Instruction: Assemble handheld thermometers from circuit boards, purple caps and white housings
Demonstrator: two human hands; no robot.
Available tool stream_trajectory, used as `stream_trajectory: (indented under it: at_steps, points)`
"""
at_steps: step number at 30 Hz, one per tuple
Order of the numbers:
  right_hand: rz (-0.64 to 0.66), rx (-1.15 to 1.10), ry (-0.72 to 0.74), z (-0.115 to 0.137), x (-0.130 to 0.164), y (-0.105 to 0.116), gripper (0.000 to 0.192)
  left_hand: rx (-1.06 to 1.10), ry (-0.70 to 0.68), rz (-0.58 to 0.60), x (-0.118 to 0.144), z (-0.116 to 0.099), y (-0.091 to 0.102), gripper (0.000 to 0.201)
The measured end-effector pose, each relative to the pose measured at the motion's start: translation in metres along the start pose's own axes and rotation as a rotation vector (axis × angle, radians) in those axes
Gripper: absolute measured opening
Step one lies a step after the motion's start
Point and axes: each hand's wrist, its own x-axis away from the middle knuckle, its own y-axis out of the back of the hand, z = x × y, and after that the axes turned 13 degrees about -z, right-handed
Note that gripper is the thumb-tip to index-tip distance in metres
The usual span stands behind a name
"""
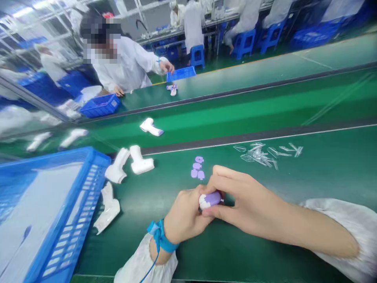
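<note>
Over the near side of the green bench, both hands are closed around a white-and-purple plastic housing (212,199). My left hand (188,212), with a blue strap on its wrist, grips its white part and hides most of it. The fingers of my right hand (235,192) press around its purple end. Just beyond my hands lie several small purple plastic pieces (196,166). Further left rest white pistol-shaped housing shells (140,161), one of them an open half shell (108,206). Clear plastic pieces (259,154) are heaped to the right, past my right hand.
A large blue crate (85,188) with white sheet-like material stands at left. Behind the bench runs a green conveyor (235,114) carrying a white-and-purple housing (151,127). Across it, a person in white (129,59) sits by blue bins (101,105). Others work further back.
</note>
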Motion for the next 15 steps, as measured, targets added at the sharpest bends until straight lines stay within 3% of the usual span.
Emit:
stream_trajectory:
  at_steps: [7, 9, 12, 15]
  points:
    - [-0.117, -0.017, 0.026, -0.005, 0.005, -0.003, 0.019, -0.110, -0.065, 0.027, -0.010, -0.010, 0.007, 0.007]
    - [-0.139, -0.044, 0.091, -0.013, 0.002, 0.000, 0.012, -0.149, -0.001, 0.029, -0.016, -0.014, 0.006, 0.015]
    - [-0.160, -0.070, 0.165, -0.025, -0.004, 0.013, 0.005, -0.139, 0.113, -0.033, -0.023, -0.015, 0.004, 0.045]
    - [-0.238, -0.107, 0.085, -0.029, -0.008, 0.037, 0.013, -0.123, 0.067, -0.158, -0.021, -0.008, 0.007, 0.048]
